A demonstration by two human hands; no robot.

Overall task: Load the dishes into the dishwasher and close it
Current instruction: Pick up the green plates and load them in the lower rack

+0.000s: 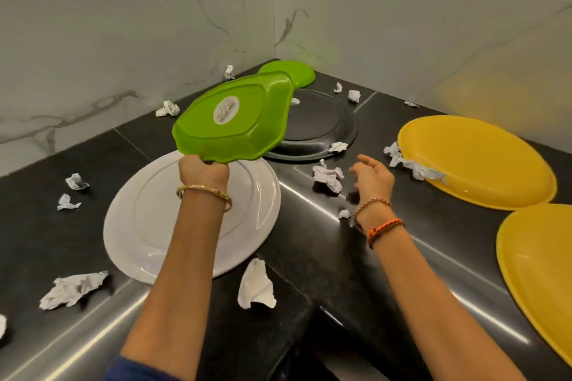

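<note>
Head view. The left hand [202, 171], just left of the frame's centre, grasps the near edge of a green dish [235, 120] and holds it up off the surface, tilted so its underside faces the camera; a round white label [226, 110] sits on that underside. A gold bangle [204, 192] circles the left wrist.

The right hand [373, 178], right of centre, hovers above the surface [309, 244] with its grip released, fingers loosely spread and holding nothing. It is just beside a crumpled paper [328, 177] to its left. Beaded and orange bands [379, 223] wrap the right wrist.

Below the raised dish, a white plate [148, 226] lies flat in the lower left centre, partly covered by the left forearm. Behind the dish, at centre, a black plate [318, 127] lies flat on the dark surface with a paper scrap on its near rim. A second green plate [298, 73] rests in the far corner where the two marble walls [123, 25] meet, partly hidden by the held dish.

At the right, a yellow plate [476, 161] lies flat with a strip of crumpled paper [414, 165] draped over its left rim. A second yellow plate [538, 272] sits near it at the lower right edge of the frame, cut off by the border.

Crumpled paper scraps are scattered across the surface: several at the left, one large piece [257, 286] at lower centre just beside the white plate, another [72, 288] at lower left, and small ones along the back wall.
</note>
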